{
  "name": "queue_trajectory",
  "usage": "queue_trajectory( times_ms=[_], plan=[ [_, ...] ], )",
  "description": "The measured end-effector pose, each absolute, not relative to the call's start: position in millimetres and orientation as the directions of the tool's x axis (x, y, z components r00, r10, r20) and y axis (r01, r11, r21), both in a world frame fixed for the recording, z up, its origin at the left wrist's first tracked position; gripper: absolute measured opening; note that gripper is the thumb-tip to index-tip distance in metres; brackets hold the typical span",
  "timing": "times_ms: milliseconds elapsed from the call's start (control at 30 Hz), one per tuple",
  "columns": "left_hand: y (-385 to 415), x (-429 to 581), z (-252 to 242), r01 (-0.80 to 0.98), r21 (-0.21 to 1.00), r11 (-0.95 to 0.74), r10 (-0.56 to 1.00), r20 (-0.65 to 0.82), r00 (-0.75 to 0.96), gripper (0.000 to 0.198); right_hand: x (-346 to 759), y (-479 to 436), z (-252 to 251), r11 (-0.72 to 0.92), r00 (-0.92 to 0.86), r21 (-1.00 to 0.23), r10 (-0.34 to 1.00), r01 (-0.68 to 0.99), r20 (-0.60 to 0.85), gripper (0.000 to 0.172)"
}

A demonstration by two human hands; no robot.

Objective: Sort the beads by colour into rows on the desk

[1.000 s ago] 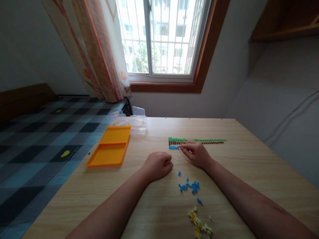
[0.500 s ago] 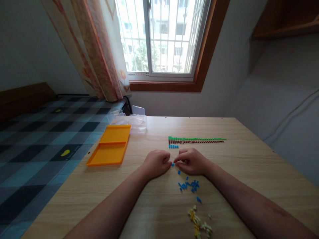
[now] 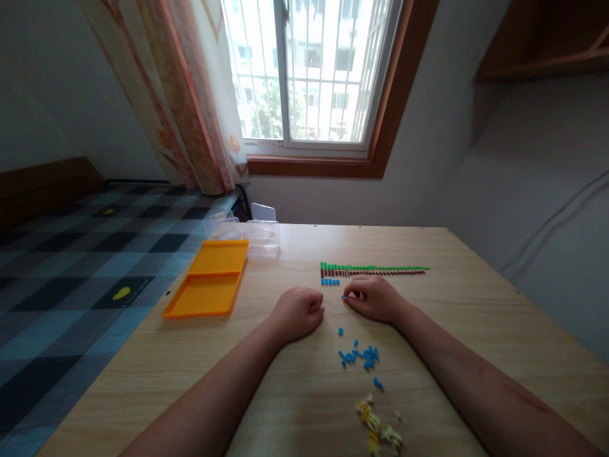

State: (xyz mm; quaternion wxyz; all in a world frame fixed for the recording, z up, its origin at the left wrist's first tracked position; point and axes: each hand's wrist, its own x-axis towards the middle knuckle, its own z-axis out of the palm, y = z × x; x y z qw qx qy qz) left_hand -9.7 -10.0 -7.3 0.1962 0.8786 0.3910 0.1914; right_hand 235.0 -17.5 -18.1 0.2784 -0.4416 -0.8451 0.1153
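Nearest, on the smooth, wood-grained table [image 3: 285, 393], a crumbly-looking heap of tiny yellow pieces [image 3: 373, 424], part cream, part deeper yellow, too jumbled to count. Beyond it, a stubby blue bit [image 3: 377, 383], perhaps two touching; then a tangle of small blocky blue pieces [image 3: 366, 357], also past counting, and one flat, square blue tile [image 3: 340, 331].

Keeps the left hand [image 3: 299, 313] resting on the wood in a loose fist, in the same place as half a second ago; cannot tell whether anything is inside. Pinches one small blue piece [image 3: 342, 296] between thumb and fingertips of the right hand [image 3: 373, 298], now drawn away from the left fist, nearer the rows.

Off to the left, one shallow, glossy orange tray [image 3: 219, 295] with two rectangular compartments. Just past the right fingertips, three straight rows: five blue squares [image 3: 330, 282], then many slim brown pieces [image 3: 328, 274], then many green ones [image 3: 328, 266], tapering rightward. Farthest on the tabletop, clear, hard-plastic boxes [image 3: 264, 235], overlapping and hard to count.
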Motion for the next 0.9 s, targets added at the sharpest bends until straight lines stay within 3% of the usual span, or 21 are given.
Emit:
queue_trajectory(
  times_ms=[533, 700, 900],
  plan=[
    [-10.7, -9.0, -7.3, 0.626, 0.490, -0.607, 0.773, 0.183, 0.607, 0.028, 235.5, -9.1, -18.0, 0.463, -0.346, -0.334, 0.869, 0.821, 0.355, 0.013],
    [-11.0, -9.1, -6.7, 0.624, 0.492, -0.607, 0.774, 0.185, 0.606, 0.029, 235.8, -8.5, -17.8, 0.475, -0.347, -0.345, 0.861, 0.809, 0.371, 0.007],
    [-10.3, -8.7, -7.3, 0.635, 0.477, -0.608, 0.772, 0.171, 0.612, 0.029, 237.8, -5.7, -24.3, 0.483, -0.323, -0.414, 0.858, 0.772, 0.400, 0.017]
  ],
)
